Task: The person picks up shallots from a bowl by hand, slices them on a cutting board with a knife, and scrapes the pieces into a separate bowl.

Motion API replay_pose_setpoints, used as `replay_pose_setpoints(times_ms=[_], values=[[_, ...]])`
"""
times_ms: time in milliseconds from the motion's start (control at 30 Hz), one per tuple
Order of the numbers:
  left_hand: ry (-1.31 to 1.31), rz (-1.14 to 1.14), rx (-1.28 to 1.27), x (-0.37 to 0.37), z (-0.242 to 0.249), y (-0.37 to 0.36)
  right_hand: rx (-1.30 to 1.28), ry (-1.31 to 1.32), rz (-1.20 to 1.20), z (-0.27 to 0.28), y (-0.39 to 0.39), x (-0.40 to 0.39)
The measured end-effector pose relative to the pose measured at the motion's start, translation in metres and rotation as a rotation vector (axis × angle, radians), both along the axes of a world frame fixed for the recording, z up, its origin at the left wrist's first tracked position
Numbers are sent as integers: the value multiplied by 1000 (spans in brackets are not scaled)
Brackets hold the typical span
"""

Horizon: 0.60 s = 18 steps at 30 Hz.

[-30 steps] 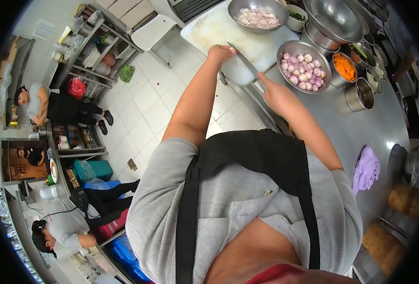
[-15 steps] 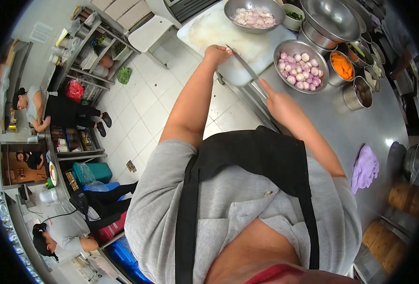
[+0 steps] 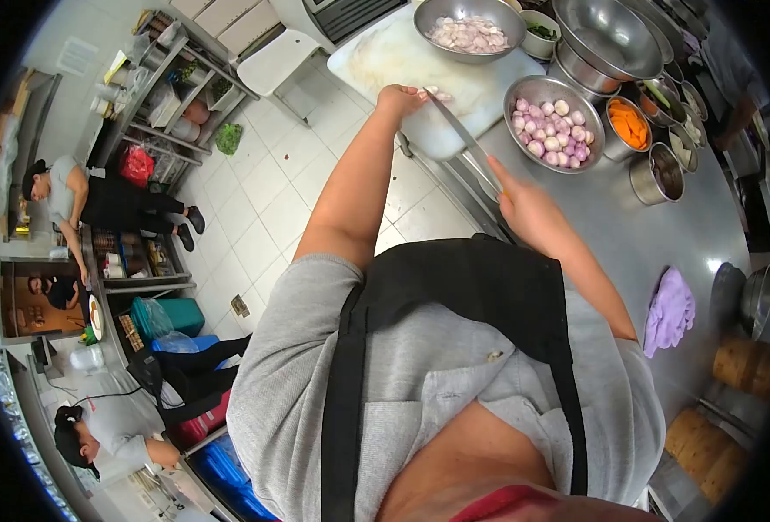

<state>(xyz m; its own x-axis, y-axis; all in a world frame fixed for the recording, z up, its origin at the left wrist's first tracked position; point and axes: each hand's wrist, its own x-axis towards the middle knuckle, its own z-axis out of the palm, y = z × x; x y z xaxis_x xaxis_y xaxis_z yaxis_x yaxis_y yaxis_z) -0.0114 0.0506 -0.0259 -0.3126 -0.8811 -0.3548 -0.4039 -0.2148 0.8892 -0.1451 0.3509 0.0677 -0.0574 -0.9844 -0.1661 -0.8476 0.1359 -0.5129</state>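
My right hand [image 3: 526, 205] is wrapped round the handle of a long knife [image 3: 456, 128], whose tip reaches over the near part of the white cutting board [image 3: 376, 54]. At the blade's tip my left hand [image 3: 400, 100] has its fingers closed on a small pale piece, likely shallot. Some sliced pieces [image 3: 439, 92] lie on the board just beyond the fingers. A metal bowl of sliced shallots [image 3: 468, 35] stands at the board's far side. Right of the board is a colander of whole peeled shallots [image 3: 552, 130].
Orange pieces [image 3: 627, 123] fill a metal container beside a steel pot [image 3: 657, 172]. Large steel bowls [image 3: 609, 35] stand behind. A purple cloth [image 3: 669, 311] lies on the steel counter [image 3: 611, 226]. Two co-workers [image 3: 63, 191] are at the left, with another person visible through an opening.
Sliced pieces now show on the board by my left hand. The knife and my right hand have shifted slightly right and nearer. One co-worker's arm has stretched out toward the opening.
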Motion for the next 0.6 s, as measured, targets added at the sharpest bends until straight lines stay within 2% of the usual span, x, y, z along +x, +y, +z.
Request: replay_pose_setpoints(times_ms=[300, 367, 467, 533, 600], values=[[51, 3, 0, 1, -1, 3, 10, 24, -7, 4, -5, 2], [-21, -42, -95, 0, -14, -5, 6, 36, -15, -7, -25, 5], [17, -13, -47, 0, 5, 9, -27, 54, -20, -30, -56, 3], [-19, 3, -71, 0, 9, 14, -66, 54, -8, -30, -61, 4], [-53, 12, -96, -1, 5, 8, 1, 7, -19, -22, -55, 1]])
